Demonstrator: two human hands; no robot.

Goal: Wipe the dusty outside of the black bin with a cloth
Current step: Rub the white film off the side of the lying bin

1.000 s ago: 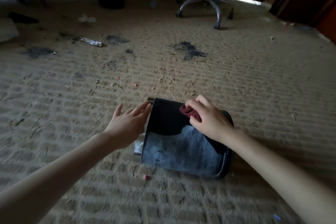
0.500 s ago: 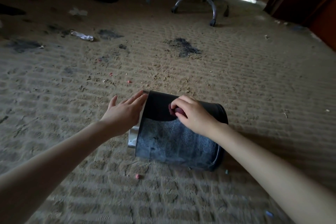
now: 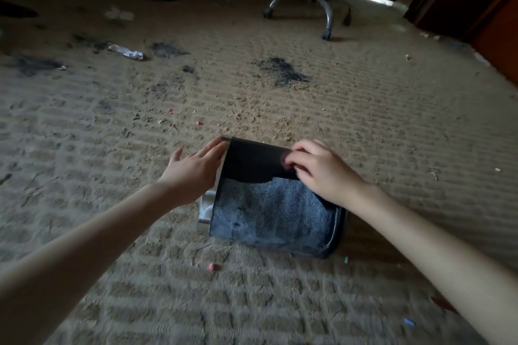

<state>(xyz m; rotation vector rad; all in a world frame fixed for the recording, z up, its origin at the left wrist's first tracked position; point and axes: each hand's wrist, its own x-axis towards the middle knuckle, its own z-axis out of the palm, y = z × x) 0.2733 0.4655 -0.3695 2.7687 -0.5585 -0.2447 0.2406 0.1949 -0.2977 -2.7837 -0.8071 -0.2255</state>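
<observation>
lying on its side on the gritty carpet point(image 3: 364, 120), the black bin point(image 3: 269, 213) has its open mouth turned to the left and its base to the right, just in front of the person. the left hand point(image 3: 193, 173) is flat with the fingers straight, pressed against the metal rim point(image 3: 223, 138) at the mouth as a brace. the right hand point(image 3: 319, 173) sits on top of the curved wall, its fingers curled round a small dark-red cloth point(image 3: 286, 161), of which only a scrap shows between them. the far band of the wall is clean black. the nearer, larger part is grey with dust, so i judge this face less than half wiped.

what could go wrong: a round bin on its side wants to roll, and the left hand only pushes at the rim without gripping it. a firm stroke toward the person could spin or slide the bin out from under the cloth. the cloth is bunched very small, so bare fingers may drag through the dust and smear it, or the loaded cloth may leave streaks. pink crumbs point(image 3: 212, 266) and grit lie close by, so rolling the bin to reach its hidden side could press fresh dirt onto the clean band. something white point(image 3: 206, 204) pokes out at the mouth, perhaps a liner, and might snag.
</observation>
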